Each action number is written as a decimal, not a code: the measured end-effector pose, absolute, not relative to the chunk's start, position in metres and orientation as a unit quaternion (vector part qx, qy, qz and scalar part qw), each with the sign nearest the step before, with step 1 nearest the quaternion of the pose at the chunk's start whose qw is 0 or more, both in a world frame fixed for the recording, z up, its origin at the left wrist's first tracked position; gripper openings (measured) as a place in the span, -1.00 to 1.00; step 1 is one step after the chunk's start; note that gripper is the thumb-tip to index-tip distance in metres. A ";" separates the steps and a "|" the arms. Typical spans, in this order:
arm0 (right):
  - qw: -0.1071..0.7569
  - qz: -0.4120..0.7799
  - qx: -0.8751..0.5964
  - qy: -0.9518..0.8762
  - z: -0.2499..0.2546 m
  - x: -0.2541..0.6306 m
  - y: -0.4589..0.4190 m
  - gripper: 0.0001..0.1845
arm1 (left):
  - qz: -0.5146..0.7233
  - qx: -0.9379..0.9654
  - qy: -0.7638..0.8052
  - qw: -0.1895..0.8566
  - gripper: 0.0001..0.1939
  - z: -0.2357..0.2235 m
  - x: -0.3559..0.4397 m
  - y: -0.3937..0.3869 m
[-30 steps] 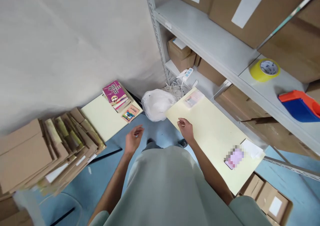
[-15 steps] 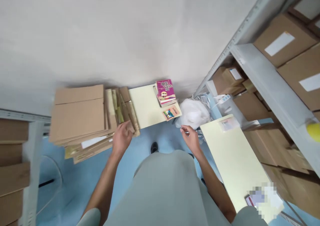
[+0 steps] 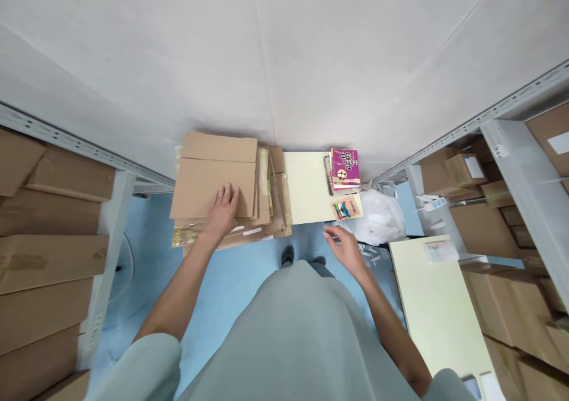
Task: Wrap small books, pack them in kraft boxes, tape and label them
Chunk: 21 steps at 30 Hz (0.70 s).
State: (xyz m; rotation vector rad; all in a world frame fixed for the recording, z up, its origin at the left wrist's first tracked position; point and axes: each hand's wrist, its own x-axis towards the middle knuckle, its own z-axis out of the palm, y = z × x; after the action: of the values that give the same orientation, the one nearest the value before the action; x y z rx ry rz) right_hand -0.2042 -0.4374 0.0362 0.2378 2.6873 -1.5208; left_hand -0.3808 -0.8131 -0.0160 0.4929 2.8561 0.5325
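My left hand [image 3: 222, 214] lies flat with fingers apart on the top sheet of a stack of flattened cardboard boxes [image 3: 208, 182]. The stack covers the left part of a cream table [image 3: 306, 182], and some sheets stick out past its front edge. Over the floor in front of the table hangs my right hand [image 3: 344, 246], its fingers loosely curled with a gap from the thumb and nothing held. Nearest to it are a small orange booklet [image 3: 346, 208] and a pile of books with a purple cover [image 3: 345, 170] on the table's right end.
A white plastic bag [image 3: 377, 216] bulges beside the table's right end. At the right stands a second cream table [image 3: 440, 306] with a clear packet [image 3: 440, 252] on it. Shelves of cardboard boxes [image 3: 53, 259] flank both sides, and a wall rises behind.
My left hand has gone from the right edge of the cardboard stack to flat on its top sheet. The view has turned left, and my right hand still hangs free.
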 end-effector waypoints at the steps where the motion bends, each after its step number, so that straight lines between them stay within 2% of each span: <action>1: 0.025 -0.488 0.071 0.870 0.037 -0.207 -0.438 -0.69 | 0.188 0.170 0.963 0.095 0.15 -0.016 -0.380 -0.812; 12: 0.025 -0.478 0.003 0.878 0.033 -0.223 -0.454 -0.69 | 0.233 0.208 0.950 0.014 -0.17 0.008 -0.378 -0.855; 17: -0.017 -0.493 0.011 0.870 0.032 -0.226 -0.453 -0.68 | 0.271 0.174 0.939 -0.125 -0.35 0.047 -0.383 -0.876; 21: -0.069 -0.517 0.051 0.852 0.037 -0.222 -0.442 -0.66 | 0.318 0.110 0.904 -0.263 -0.69 0.096 -0.389 -0.865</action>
State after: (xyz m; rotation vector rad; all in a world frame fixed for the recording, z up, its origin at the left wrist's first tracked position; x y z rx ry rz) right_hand -0.2222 -0.4423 0.0374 0.1670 2.8004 -1.6994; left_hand -0.3893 -0.8645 0.0964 0.4171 3.4420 1.2121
